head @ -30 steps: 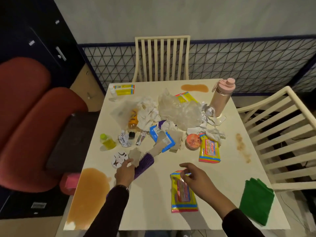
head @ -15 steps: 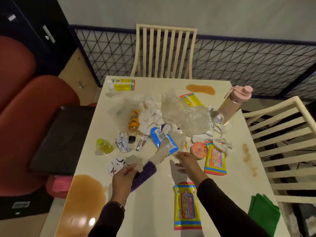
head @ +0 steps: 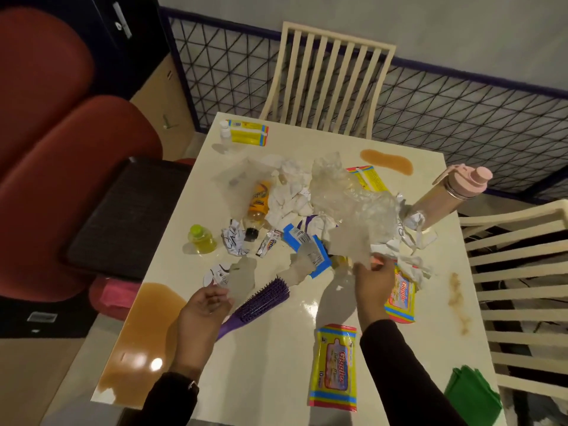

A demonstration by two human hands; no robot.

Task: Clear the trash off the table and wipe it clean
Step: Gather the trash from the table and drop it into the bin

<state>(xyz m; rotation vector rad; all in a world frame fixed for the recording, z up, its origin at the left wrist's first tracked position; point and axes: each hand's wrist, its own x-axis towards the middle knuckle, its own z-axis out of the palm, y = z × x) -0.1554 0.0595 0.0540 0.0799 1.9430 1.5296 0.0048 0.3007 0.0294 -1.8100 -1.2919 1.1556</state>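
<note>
A heap of trash covers the middle of the cream table (head: 276,348): crumpled white paper (head: 292,195), a clear plastic bag (head: 347,195), a lying orange bottle (head: 259,201) and a blue packet (head: 302,241). My left hand (head: 206,305) pinches a grey-brown torn paper scrap (head: 242,278) beside the purple hairbrush (head: 261,298). My right hand (head: 373,281) grips a bigger grey-brown scrap (head: 350,244) lifted at the heap's near edge. A third such scrap (head: 302,269) lies between them. Brown spills sit at the front left (head: 141,333) and far side (head: 387,159). A folded green cloth (head: 473,392) lies at the front right.
Two wet-wipe packs (head: 335,367) (head: 402,296) lie near my right arm. A pink bottle (head: 445,195) stands at the right, a small yellow bottle (head: 203,239) at the left, a yellow box (head: 249,133) at the far corner. Chairs (head: 329,78) (head: 522,272) flank the table; crumbs (head: 458,302) streak the right side.
My right hand moved forward from the near wipe pack to the heap and lifted a grey-brown scrap. My left hand turned palm-up, holding its scrap beside the brush.
</note>
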